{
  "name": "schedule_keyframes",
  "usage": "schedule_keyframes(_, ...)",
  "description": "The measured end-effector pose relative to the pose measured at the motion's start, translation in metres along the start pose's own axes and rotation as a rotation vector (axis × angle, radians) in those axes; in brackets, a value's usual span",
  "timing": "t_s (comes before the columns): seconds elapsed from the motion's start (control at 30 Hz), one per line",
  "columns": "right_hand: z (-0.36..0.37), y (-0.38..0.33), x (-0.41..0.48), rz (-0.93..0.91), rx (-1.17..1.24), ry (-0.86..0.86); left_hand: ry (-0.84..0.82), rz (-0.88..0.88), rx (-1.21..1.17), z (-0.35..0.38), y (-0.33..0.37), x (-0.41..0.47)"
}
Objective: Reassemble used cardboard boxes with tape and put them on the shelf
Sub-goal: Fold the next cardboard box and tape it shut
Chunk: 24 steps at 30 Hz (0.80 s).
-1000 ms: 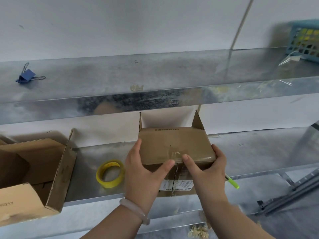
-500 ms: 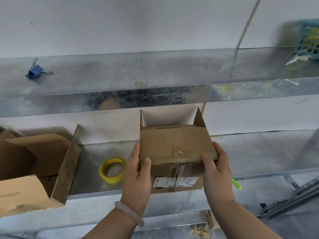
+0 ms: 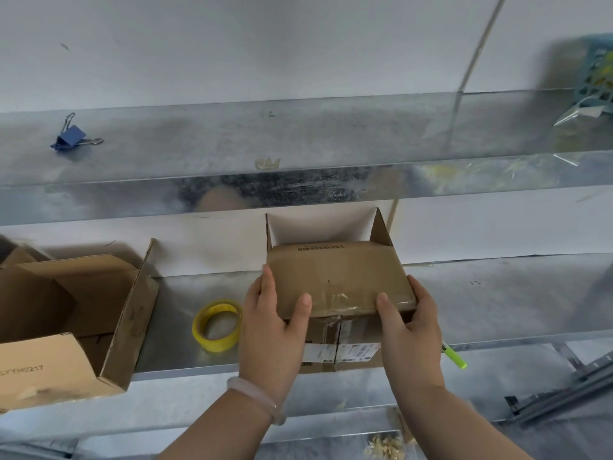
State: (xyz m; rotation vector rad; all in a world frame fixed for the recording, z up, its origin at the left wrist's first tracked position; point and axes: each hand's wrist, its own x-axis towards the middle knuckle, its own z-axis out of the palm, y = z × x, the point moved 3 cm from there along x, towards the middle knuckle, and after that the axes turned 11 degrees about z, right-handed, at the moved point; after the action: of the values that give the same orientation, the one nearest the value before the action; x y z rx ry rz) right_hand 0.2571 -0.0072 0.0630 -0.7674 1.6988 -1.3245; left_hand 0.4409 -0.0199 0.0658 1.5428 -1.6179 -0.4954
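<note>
A small brown cardboard box (image 3: 335, 277) stands on the middle metal shelf (image 3: 497, 303), its far flaps upright and clear tape across its near edge. My left hand (image 3: 272, 330) grips its left near corner, thumb on the top face. At the right near corner my right hand (image 3: 409, 330) grips the box the same way. White shipping labels show on the box's front face between my hands. A yellow tape roll (image 3: 217, 325) lies on the shelf just left of my left hand.
A larger open cardboard box (image 3: 76, 323) lies on its side at the left of the shelf. A green marker (image 3: 454, 355) pokes out by my right wrist. On the upper shelf (image 3: 298, 144) lie a blue binder clip (image 3: 69, 137) and a teal basket (image 3: 597, 81).
My thumbs slid apart from the middle of the taped edge to the box's near corners. The view shifted slightly; the box stayed on the shelf.
</note>
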Motion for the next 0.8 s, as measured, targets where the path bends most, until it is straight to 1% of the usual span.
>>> schedule_keyframes(0.13, -0.011, -0.002, 0.000, 0.029, -0.026, -0.042, 0.116, -0.114, -0.325, -0.001, -0.008, -0.004)
schedule_keyframes(0.23, -0.011, -0.002, 0.001, 0.107, -0.039, -0.099, 0.149, -0.227, -0.522, 0.000, -0.007, -0.007)
schedule_keyframes(0.37, -0.010, 0.003, 0.010, 0.274, -0.075, -0.183, 0.159, -0.355, -0.629, 0.001, -0.008, -0.006)
schedule_keyframes(0.5, -0.014, 0.005, 0.018, 0.408, -0.055, -0.250, 0.093, -0.501, -0.690, 0.001, -0.020, -0.003)
schedule_keyframes(0.57, -0.018, 0.003, 0.020, 0.447, -0.013, -0.296, 0.058, -0.503, -0.702, 0.000, -0.020, -0.004)
schedule_keyframes(0.67, -0.024, -0.002, 0.018, 0.377, -0.065, -0.369, 0.037, -0.426, -0.680, -0.003, -0.011, -0.009)
schedule_keyframes(0.8, -0.043, 0.000, 0.011, 0.333, -0.060, -0.385, 0.049, -0.328, -0.656, -0.015, -0.002, -0.026)
